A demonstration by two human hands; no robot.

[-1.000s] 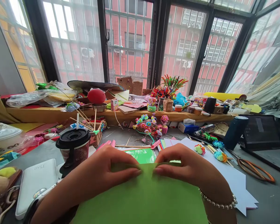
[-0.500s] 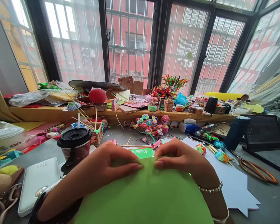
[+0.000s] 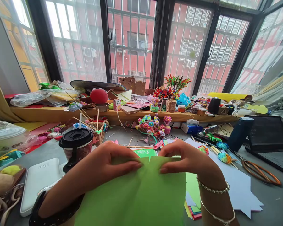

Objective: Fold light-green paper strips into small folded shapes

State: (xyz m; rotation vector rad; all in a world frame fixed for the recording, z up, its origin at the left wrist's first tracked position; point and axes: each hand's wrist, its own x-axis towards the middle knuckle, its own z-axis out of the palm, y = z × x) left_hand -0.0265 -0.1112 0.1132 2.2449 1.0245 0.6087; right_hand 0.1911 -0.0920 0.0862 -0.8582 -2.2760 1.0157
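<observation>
A sheet of green paper (image 3: 134, 197) is held up close in front of me, with a small notch or tear in the middle of its top edge. My left hand (image 3: 115, 160) pinches that edge just left of the notch, thumb on the near side. On the other side of it, my right hand (image 3: 181, 158) pinches the same edge between thumb and fingers. Behind the sheet, on the desk, a green packet (image 3: 146, 153) shows between the hands. Below my right wrist lies a stack of coloured paper (image 3: 193, 201), partly hidden by the green sheet.
A lidded cup (image 3: 76, 144) and a white power bank (image 3: 41, 182) stand left. White paper (image 3: 235, 185), orange-handled scissors (image 3: 261, 172), a dark bottle (image 3: 240, 133) and a laptop (image 3: 266, 135) are right. Yarn-like flowers (image 3: 149, 124) sit ahead, below a crowded sill.
A notch has appeared in the sheet's top edge, and my hands are slightly farther apart. The sheet's right side has shifted left, uncovering the coloured paper stack.
</observation>
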